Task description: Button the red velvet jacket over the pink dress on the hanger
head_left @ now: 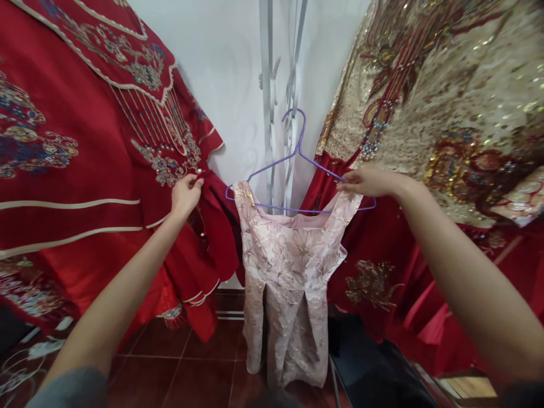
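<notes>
A pale pink sleeveless dress (293, 258) with a floral pattern hangs in the middle from a thin purple hanger (301, 136). My right hand (369, 180) is closed at the hanger's right arm, just above the dress's right strap. On the left, my left hand (186, 195) pinches the edge of a red embroidered jacket (106, 136), close to a small white bead. Exactly which bit of cloth lies between those fingers is partly hidden. The left strap of the dress sits on the hanger's left arm.
Behind the dress stands a white metal rack (267, 85) against a pale wall. A gold sequined garment (408, 124) hangs at right over red skirts. Black cases (374, 368) lie low at right, white cables (19, 368) at lower left, on dark red floor tiles (199, 374).
</notes>
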The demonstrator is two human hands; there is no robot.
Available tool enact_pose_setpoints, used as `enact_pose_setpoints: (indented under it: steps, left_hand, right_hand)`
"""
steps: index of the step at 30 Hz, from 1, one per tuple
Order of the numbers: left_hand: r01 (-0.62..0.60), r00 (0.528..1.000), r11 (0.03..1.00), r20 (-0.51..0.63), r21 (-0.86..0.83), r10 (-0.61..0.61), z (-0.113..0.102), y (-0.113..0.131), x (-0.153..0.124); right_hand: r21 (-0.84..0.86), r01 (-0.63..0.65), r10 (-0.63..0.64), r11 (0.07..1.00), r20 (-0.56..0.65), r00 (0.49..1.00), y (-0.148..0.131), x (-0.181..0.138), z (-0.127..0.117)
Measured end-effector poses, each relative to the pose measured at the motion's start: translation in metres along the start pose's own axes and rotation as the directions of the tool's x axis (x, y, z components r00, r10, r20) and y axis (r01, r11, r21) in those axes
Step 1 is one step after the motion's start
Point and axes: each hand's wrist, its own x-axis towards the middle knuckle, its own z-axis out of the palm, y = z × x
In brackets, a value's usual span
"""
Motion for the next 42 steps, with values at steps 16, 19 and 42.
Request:
enact_pose_setpoints:
  steps: [16, 19, 42]
  left_hand:
    - [-0.498, 0.794, 0.84, 0.277, -0.216, 0.542, 0.01, 0.079, -0.034]
    - [-0.477, 0.775, 0.865, 0.39, -0.154, 0.497, 0.032, 0.088, -0.027]
    - [-0.503, 0.719, 0.834, 0.425, -0.227, 0.55, 0.02, 0.074, -0.019]
  right_hand:
    - [-0.097, -0.041, 0.018, 0.994, -0.226, 0.974, -0.001, -0.016, 0.012]
    - [-0.018, -0.023, 0.018, 1.0, -0.244, 0.969, 0.001, -0.028, 0.017]
    - [0.162, 0.025, 0.059, 0.986, -0.492, 0.869, 0.003, -0.043, 0.036]
